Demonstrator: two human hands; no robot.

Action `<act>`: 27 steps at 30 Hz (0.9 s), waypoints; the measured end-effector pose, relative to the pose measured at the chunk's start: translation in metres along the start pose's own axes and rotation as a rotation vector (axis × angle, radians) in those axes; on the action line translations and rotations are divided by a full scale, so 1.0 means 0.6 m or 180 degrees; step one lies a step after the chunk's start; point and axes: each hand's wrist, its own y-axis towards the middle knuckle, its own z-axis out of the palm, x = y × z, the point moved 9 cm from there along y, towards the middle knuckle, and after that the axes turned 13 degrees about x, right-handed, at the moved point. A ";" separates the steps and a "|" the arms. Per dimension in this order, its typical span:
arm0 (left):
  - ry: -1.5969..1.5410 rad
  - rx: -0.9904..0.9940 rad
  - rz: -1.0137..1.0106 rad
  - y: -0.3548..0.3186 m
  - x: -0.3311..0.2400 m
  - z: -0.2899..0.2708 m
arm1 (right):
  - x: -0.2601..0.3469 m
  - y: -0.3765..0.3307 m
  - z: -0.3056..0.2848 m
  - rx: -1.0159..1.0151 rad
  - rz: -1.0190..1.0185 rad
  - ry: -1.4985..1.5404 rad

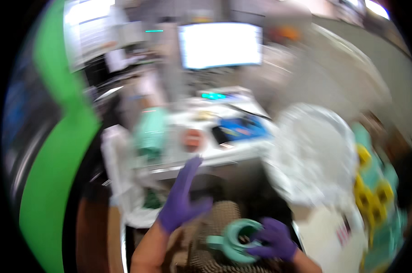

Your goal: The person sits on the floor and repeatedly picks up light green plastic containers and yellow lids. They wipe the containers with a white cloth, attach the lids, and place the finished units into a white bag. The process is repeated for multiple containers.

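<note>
My left hand [181, 200], in a purple glove, is raised in front of the white table with its fingers stretched out and thumb apart, holding nothing. Low in the view, my right hand [276, 241], gloved in purple too, grips the right rim of a teal round hollow part [237, 260]. A block-like tab juts from that part's left side, and small dark bits show inside it, too blurred to name. The part is over my lap, above a brown textured cloth [224, 211].
The white table [178, 154] bears a teal cylinder [151, 132], a reddish round thing [192, 139], a blue tray [249, 128] and a dark phone-like slab [220, 135]. A white-lined bin [310, 154] stands to the right, beside teal and yellow parts [374, 200]. A bright monitor [220, 44] is behind.
</note>
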 end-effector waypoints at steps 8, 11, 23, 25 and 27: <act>0.1511 0.1040 0.1622 -0.062 -0.124 0.189 | 0.002 -0.242 -0.048 -0.0708 0.1074 0.0338; 0.1767 0.2526 -0.0597 -0.039 -0.074 0.180 | 0.038 -0.539 -0.133 -0.1125 0.3011 -0.1277; 0.0755 0.1986 -0.0763 -0.046 0.062 0.202 | 0.345 -1.364 -0.214 -0.1271 0.7722 -0.3172; 0.0574 0.2023 -0.0809 -0.046 0.086 0.209 | 0.338 -1.399 -0.213 -0.0724 0.7841 -0.3166; 0.0583 0.2074 -0.0732 -0.040 0.081 0.213 | 0.338 -1.435 -0.207 -0.0410 0.8255 -0.3061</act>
